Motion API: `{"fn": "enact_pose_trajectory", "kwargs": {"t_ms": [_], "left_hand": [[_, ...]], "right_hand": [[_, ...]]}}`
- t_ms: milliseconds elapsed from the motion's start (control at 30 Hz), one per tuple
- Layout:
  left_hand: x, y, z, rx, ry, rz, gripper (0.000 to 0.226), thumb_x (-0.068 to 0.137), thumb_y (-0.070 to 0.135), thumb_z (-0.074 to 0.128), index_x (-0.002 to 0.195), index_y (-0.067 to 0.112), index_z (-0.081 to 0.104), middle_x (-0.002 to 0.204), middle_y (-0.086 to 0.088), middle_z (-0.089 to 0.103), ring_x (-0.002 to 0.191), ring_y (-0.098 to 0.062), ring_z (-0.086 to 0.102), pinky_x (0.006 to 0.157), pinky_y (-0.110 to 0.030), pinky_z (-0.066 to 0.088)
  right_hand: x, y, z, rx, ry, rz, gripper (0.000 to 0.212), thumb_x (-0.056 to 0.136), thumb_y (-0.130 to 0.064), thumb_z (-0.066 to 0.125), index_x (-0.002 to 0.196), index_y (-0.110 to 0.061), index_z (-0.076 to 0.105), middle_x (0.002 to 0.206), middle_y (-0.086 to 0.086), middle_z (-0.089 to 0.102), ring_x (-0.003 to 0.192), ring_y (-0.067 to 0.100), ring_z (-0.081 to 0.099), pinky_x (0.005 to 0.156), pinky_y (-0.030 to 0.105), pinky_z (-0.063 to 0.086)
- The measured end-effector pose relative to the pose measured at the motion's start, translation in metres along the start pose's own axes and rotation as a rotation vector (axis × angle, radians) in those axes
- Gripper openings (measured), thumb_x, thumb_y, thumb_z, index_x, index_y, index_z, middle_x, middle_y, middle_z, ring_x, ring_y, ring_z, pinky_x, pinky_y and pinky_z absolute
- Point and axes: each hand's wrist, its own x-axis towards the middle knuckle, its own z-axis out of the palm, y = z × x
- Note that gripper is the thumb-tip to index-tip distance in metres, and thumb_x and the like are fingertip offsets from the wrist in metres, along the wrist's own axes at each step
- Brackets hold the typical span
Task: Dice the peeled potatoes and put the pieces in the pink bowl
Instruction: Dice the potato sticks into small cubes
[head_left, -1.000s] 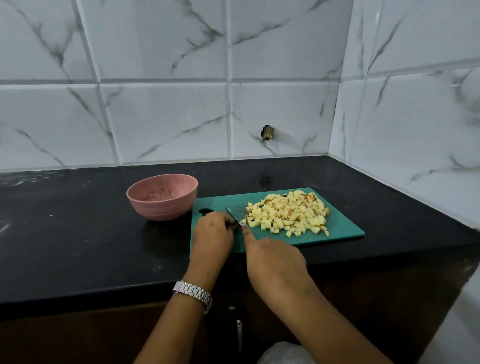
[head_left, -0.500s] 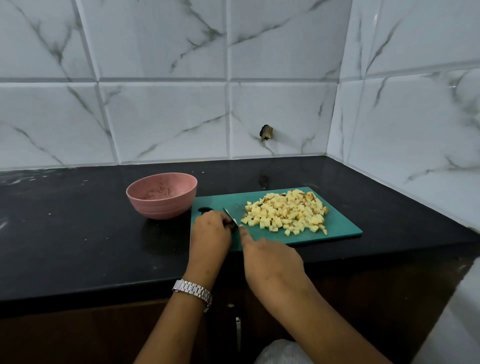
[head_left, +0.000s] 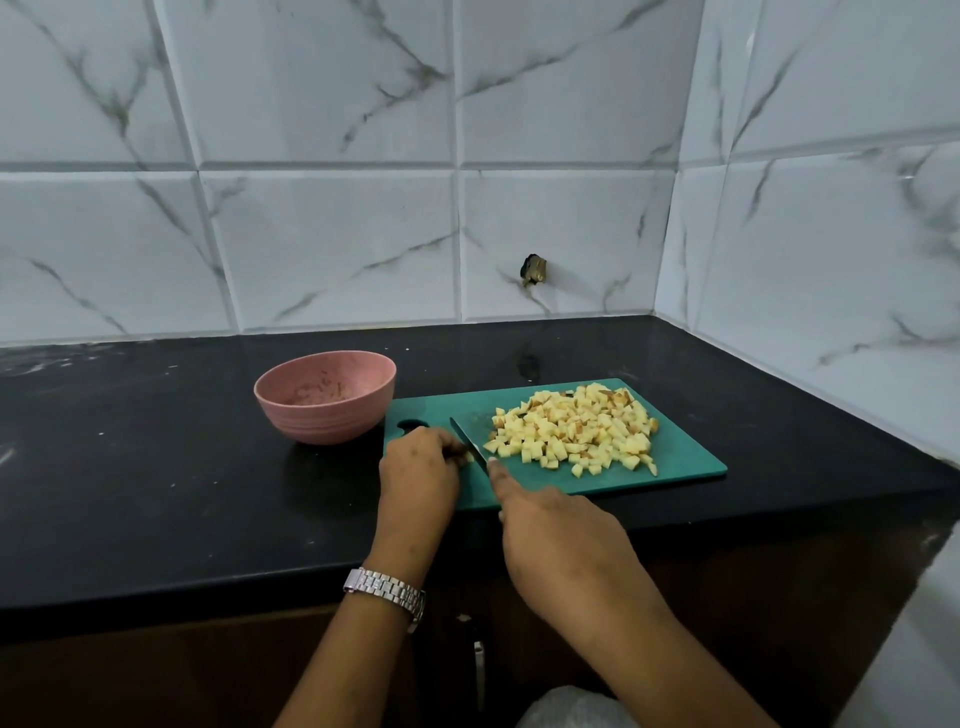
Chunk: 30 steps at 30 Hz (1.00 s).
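Note:
A pile of diced potato pieces (head_left: 576, 434) covers the right half of the green cutting board (head_left: 680, 462). My right hand (head_left: 556, 540) grips a knife (head_left: 467, 441), index finger laid along the blade's back, the blade resting on the board just left of the pile. My left hand (head_left: 418, 475) sits with curled fingers on a small potato piece (head_left: 467, 457) beside the blade; most of that piece is hidden. The pink bowl (head_left: 324, 402) stands on the counter left of the board, holding only some residue.
The black countertop (head_left: 130, 493) runs into a corner of white marble-look tiles at the back and right. A small dark fixture (head_left: 534, 269) sticks out of the back wall. A silver watch (head_left: 387, 587) is on my left wrist.
Little has changed: both hands stay at the board's left part, with the knife blade shifting only slightly beside the pile.

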Motion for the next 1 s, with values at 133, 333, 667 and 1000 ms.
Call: {"fn": "enact_pose_trajectory", "kwargs": {"t_ms": [133,333,667,1000], "left_hand": [[0.001,-0.001,0.0,-0.035,-0.027,-0.005,0.02,0.089,0.007,0.06,0.097,0.019,0.073,0.102,0.002,0.069,0.099,-0.01,0.06,0.081,-0.014,0.04],[0.004,-0.001,-0.002,-0.108,-0.039,-0.034,0.027,0.085,0.001,0.063,0.077,0.026,0.068,0.096,0.005,0.063,0.086,-0.005,0.056,0.067,-0.009,0.037],[-0.001,-0.001,-0.003,-0.087,0.04,-0.021,0.015,0.088,0.019,0.065,0.102,0.02,0.072,0.091,0.013,0.061,0.083,0.0,0.052,0.076,-0.014,0.039],[-0.001,-0.002,-0.004,-0.129,-0.042,-0.057,0.015,0.076,0.021,0.079,0.088,0.022,0.069,0.076,0.015,0.064,0.078,0.002,0.062,0.067,-0.005,0.041]], "right_hand": [[-0.001,0.005,0.004,0.01,0.024,-0.012,0.067,0.105,-0.021,0.039,0.157,-0.032,-0.001,0.091,-0.002,0.045,0.078,0.013,0.044,0.059,0.029,0.037],[0.005,0.027,0.0,0.127,0.054,-0.061,0.054,0.107,-0.034,0.031,0.155,-0.042,0.009,0.096,-0.003,0.055,0.079,0.012,0.052,0.067,0.032,0.046],[0.011,0.038,-0.002,0.115,0.026,-0.126,0.052,0.106,-0.038,0.032,0.153,-0.048,0.011,0.109,-0.003,0.055,0.085,0.011,0.052,0.072,0.03,0.045],[0.021,0.019,-0.001,-0.091,-0.054,-0.053,0.072,0.104,-0.017,0.043,0.155,-0.042,-0.002,0.086,0.0,0.041,0.082,0.017,0.051,0.07,0.035,0.047]]}}
